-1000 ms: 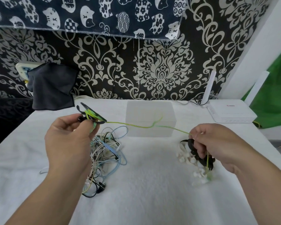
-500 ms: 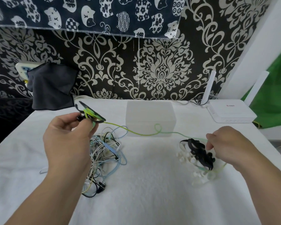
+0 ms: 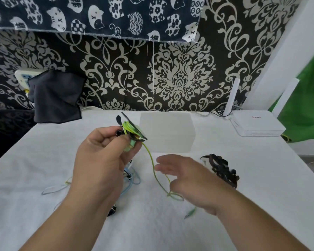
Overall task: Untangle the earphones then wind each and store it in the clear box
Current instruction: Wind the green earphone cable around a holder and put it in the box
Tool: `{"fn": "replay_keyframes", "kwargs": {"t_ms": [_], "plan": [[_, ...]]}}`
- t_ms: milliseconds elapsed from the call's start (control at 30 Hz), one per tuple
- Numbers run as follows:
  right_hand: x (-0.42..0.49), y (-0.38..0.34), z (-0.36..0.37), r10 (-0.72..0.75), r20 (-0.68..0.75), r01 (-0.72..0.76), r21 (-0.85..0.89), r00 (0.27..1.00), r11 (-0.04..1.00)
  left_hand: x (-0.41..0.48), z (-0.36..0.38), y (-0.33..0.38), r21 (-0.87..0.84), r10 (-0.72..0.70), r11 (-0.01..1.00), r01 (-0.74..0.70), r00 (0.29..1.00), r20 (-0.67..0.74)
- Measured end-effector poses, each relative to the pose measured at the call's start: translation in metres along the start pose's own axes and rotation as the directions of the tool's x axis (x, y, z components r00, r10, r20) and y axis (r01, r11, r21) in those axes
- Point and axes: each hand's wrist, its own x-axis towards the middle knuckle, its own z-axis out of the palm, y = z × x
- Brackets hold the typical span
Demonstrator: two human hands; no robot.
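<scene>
My left hand (image 3: 105, 160) holds a black winder (image 3: 132, 130) with green earphone cord wrapped on it, raised above the table. The loose green cord (image 3: 157, 176) hangs down from the winder and loops on the cloth, ending in a plug (image 3: 189, 213). My right hand (image 3: 192, 180) hovers blurred beside that cord with fingers spread; it holds nothing that I can see. A tangle of blue and white earphones (image 3: 130, 178) lies mostly hidden behind my left hand. The clear box (image 3: 167, 133) stands at the back middle.
A pile of black and white winders (image 3: 222, 169) lies right of my right hand. A white router (image 3: 257, 124) sits at the back right. A dark cloth (image 3: 56, 96) hangs on the wall at back left. White cloth covers the table (image 3: 261, 196).
My left hand moved right and nearer the box with the winder. My right hand let the green cord go and swung left from the winder pile; the cord dropped slack on the table.
</scene>
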Motion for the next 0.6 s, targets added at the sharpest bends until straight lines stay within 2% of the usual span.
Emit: {"fn": "replay_keyframes", "kwargs": {"t_ms": [100, 167, 300, 367, 433, 500, 600], "plan": [[0.000, 0.002, 0.006, 0.047, 0.083, -0.045, -0.026, 0.995, 0.999, 0.003, -0.002, 0.002, -0.041, -0.009, 0.999, 0.007, 0.999, -0.031], [-0.001, 0.001, 0.007, 0.057, 0.142, -0.057, -0.007, 0.988, 0.998, 0.008, -0.007, 0.003, -0.043, 0.033, 0.998, -0.038, 0.994, -0.100], [-0.004, -0.004, -0.003, 0.164, 0.192, -0.197, 0.169, 0.968, 0.966, 0.025, -0.023, 0.007, 0.019, 0.177, 0.983, -0.181, 0.928, -0.328], [-0.005, -0.007, -0.011, 0.205, 0.199, -0.253, 0.260, 0.958, 0.932, 0.036, -0.039, 0.010, 0.078, 0.231, 0.973, -0.218, 0.898, -0.374], [-0.005, -0.009, -0.017, 0.249, 0.131, -0.280, 0.351, 0.960, 0.894, 0.048, -0.059, 0.012, 0.219, 0.287, 0.950, -0.223, 0.899, -0.330], [-0.005, -0.009, -0.020, 0.266, 0.000, -0.244, 0.402, 0.964, 0.883, 0.054, -0.072, 0.013, 0.378, 0.314, 0.903, -0.205, 0.915, -0.255], [-0.004, -0.006, -0.029, 0.255, -0.208, -0.149, 0.423, 0.944, 0.894, 0.056, -0.080, 0.011, 0.435, 0.345, 0.874, -0.216, 0.907, -0.242]]}}
